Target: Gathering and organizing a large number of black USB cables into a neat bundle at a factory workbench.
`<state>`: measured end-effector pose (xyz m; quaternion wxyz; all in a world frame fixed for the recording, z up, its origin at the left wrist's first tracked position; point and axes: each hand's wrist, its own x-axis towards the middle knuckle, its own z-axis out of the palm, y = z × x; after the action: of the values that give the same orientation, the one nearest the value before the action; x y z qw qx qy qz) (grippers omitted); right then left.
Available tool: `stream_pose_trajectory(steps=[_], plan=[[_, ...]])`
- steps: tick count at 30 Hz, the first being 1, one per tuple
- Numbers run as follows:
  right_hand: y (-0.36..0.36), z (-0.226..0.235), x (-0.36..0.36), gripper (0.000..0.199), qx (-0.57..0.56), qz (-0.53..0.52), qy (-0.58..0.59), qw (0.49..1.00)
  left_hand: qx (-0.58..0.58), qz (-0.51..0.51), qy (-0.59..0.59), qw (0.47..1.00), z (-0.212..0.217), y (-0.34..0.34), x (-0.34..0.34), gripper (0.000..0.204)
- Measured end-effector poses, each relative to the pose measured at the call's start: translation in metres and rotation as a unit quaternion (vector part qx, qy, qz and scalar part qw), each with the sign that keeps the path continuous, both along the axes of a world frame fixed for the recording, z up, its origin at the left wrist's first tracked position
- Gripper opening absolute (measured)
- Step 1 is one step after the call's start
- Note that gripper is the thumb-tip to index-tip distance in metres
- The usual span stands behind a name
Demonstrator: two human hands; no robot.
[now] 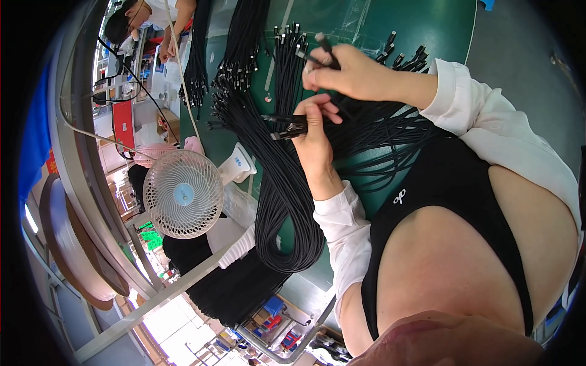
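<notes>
My left hand (313, 134) is closed around a few black cable plugs (289, 127), its thumb pressed over them and some fingertips curled up. Just above and to the right, my right hand (348, 72) pinches black cable ends with metal-tipped plugs (327, 50); this hand is slightly blurred. Below both hands, loose black cables (390, 137) spread over the green table (421, 30). Beside my left hand runs a thick looped bundle of black cables (287, 201), its plug ends fanned out toward the far left.
More cable bundles (244, 36) lie at the far side, with another plug cluster (290, 43) nearby. A white fan (183, 194) stands left of the bundle, near a metal frame bar (152, 299). A large spool (73, 244) is at the left. Another person (152, 15) sits at the upper left.
</notes>
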<state>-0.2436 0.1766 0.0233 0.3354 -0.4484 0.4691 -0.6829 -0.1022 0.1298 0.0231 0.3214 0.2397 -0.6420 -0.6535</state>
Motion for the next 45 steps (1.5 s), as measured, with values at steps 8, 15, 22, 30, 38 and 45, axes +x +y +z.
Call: stream_pose_trajectory(steps=[8,15,22,30,38,45], plan=[[0.007,0.009,0.002,0.027,0.025,0.163,-0.065,0.984,0.023,-0.092,-0.082,0.992,0.000,-0.002,0.010,0.017],[0.007,0.008,-0.003,0.021,0.000,0.096,0.007,0.995,0.025,-0.054,0.074,0.995,-0.011,-0.010,0.009,0.029],[0.010,0.006,0.001,0.017,0.039,0.119,-0.057,0.991,-0.016,-0.007,0.037,0.999,-0.007,-0.001,0.000,0.029],[0.004,0.005,0.000,0.021,0.040,0.175,0.062,0.982,0.030,-0.040,0.015,0.999,-0.014,-0.008,0.004,0.035],[0.000,-0.001,-0.002,0.023,0.034,0.078,-0.032,0.996,-0.063,-0.030,-0.008,0.998,-0.016,-0.010,0.003,0.016],[-0.005,-0.010,-0.003,0.025,0.003,0.053,-0.080,0.995,-0.045,0.039,-0.005,0.998,-0.008,-0.004,-0.002,0.026]])
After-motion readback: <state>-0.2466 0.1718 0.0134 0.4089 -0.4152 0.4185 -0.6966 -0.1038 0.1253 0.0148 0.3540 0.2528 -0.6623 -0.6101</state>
